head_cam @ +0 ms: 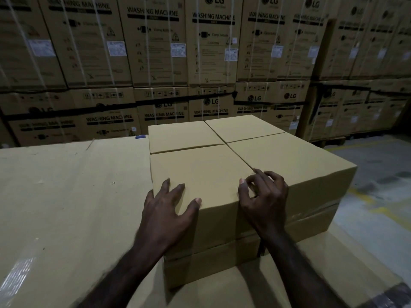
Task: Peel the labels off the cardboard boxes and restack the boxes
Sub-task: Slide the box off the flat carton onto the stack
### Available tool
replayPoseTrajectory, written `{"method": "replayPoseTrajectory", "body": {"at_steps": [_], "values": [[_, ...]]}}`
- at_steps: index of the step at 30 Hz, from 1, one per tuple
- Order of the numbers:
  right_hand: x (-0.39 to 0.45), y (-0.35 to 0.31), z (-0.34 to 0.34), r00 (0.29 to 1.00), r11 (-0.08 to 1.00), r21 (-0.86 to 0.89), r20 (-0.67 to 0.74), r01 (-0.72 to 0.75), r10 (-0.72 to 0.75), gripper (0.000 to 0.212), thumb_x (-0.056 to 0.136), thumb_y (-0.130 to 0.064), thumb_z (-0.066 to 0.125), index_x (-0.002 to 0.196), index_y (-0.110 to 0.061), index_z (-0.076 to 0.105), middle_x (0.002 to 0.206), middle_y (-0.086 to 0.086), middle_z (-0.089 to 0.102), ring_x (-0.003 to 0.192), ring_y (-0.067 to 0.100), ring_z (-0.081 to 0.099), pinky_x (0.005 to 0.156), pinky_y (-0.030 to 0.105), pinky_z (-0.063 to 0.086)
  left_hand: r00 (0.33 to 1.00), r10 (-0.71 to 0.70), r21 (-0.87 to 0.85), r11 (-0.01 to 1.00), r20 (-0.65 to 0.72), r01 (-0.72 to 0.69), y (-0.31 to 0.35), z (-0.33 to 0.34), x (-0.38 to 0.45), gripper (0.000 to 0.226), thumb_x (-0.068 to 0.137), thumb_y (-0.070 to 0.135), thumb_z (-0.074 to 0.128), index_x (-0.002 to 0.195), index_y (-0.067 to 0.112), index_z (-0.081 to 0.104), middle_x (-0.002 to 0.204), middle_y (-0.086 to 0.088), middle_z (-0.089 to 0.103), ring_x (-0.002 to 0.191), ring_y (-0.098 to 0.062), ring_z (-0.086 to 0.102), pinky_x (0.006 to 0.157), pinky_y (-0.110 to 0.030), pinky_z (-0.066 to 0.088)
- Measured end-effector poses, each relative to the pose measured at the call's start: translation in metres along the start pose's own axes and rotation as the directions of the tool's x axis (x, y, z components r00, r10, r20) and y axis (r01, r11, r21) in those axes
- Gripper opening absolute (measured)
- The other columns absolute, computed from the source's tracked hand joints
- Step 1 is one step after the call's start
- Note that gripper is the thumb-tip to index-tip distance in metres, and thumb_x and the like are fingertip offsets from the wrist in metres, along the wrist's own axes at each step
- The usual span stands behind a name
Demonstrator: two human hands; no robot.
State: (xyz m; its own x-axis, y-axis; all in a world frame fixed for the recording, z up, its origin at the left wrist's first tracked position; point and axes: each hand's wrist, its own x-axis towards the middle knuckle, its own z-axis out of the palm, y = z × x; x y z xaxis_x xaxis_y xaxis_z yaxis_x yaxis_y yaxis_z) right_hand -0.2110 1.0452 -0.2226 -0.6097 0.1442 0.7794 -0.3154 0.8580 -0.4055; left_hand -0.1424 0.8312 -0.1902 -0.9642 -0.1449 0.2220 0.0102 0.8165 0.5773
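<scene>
The left hand [169, 205] lies flat on the near box [200, 172], its fingers [180, 190] spread and the thumb hooked over the front edge. The right hand [264, 196] rests on the same box's right corner, its fingers [259, 174] curled, their tips at the seam where this box meets the neighbouring box [295, 161]. Whether they pinch anything cannot be told; no label shows on the tops.

This box is 1 of 4 packed tightly in the top layer, the other 2 lying beyond the fingertips, with a lower layer [222, 258] under both palms.

The likely trouble is grip. With only fingertips in a tight seam, the box could slip or drag its neighbour off line. A lopsided lift, the left hand merely pressing, could tilt it. A label on a hidden face could be missed.
</scene>
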Motion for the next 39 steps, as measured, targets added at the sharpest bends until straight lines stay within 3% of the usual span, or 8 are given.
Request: {"method": "replayPoseTrajectory", "body": {"at_steps": [13,20,26,33,39], "values": [[0.001,-0.001,-0.003,0.999,1.0,-0.021,0.042,-0.001,0.002,0.028,0.089,-0.039,0.048,0.088,-0.017,0.065,0.087,-0.002,0.072,0.103,0.023,0.056,0.097,0.038,0.031,1.0,-0.027,0.067,0.997,-0.01,0.028,0.006,0.0,0.002,0.072,0.084,0.07,0.041,0.146,0.035,0.037,0.161,0.003,0.016,0.147,-0.032,0.011,0.114,-0.052,0.023],[0.001,-0.004,-0.007,0.998,1.0,0.004,0.051,-0.021,0.021,0.027,0.089,-0.042,0.05,0.085,-0.019,0.063,0.082,-0.003,0.071,0.105,0.022,0.054,0.097,0.036,0.029,1.0,0.002,0.143,0.99,-0.02,0.001,0.006,-0.001,0.0,0.086,0.078,0.081,0.022,0.148,0.033,0.035,0.162,0.0,0.013,0.148,-0.03,0.006,0.116,-0.05,0.018],[0.008,-0.02,-0.01,0.999,0.999,0.049,0.04,-0.012,0.01,0.031,0.089,-0.043,0.051,0.09,-0.016,0.066,0.089,-0.001,0.072,0.109,0.024,0.054,0.097,0.042,0.035,0.997,0.057,0.116,0.992,-0.057,-0.05,0.011,-0.003,0.0,0.074,0.086,0.074,0.033,0.147,0.032,0.035,0.162,0.0,0.014,0.149,-0.026,0.005,0.118,-0.048,0.012],[0.012,-0.074,-0.009,0.996,0.995,0.08,0.049,0.065,-0.069,0.032,0.089,-0.042,0.052,0.091,-0.014,0.067,0.094,0.001,0.073,0.108,0.025,0.055,0.093,0.04,0.036,0.982,0.122,0.065,0.991,-0.142,-0.114,0.009,-0.033,-0.008,0.076,0.082,0.069,0.026,0.148,0.032,0.032,0.161,0.002,0.013,0.149,-0.021,0.003,0.119,-0.046,0.007],[0.0,-0.156,-0.009,0.983,0.97,0.192,0.077,0.151,-0.168,0.032,0.088,-0.041,0.053,0.09,-0.013,0.067,0.089,0.0,0.071,0.105,0.024,0.054,0.083,0.04,0.045,0.96,0.146,0.096,0.987,-0.239,-0.126,-0.041,-0.104,-0.036,0.07,0.089,0.064,0.032,0.149,0.028,0.033,0.161,-0.001,0.016,0.149,-0.021,0.005,0.12,-0.048,0.011]]}}
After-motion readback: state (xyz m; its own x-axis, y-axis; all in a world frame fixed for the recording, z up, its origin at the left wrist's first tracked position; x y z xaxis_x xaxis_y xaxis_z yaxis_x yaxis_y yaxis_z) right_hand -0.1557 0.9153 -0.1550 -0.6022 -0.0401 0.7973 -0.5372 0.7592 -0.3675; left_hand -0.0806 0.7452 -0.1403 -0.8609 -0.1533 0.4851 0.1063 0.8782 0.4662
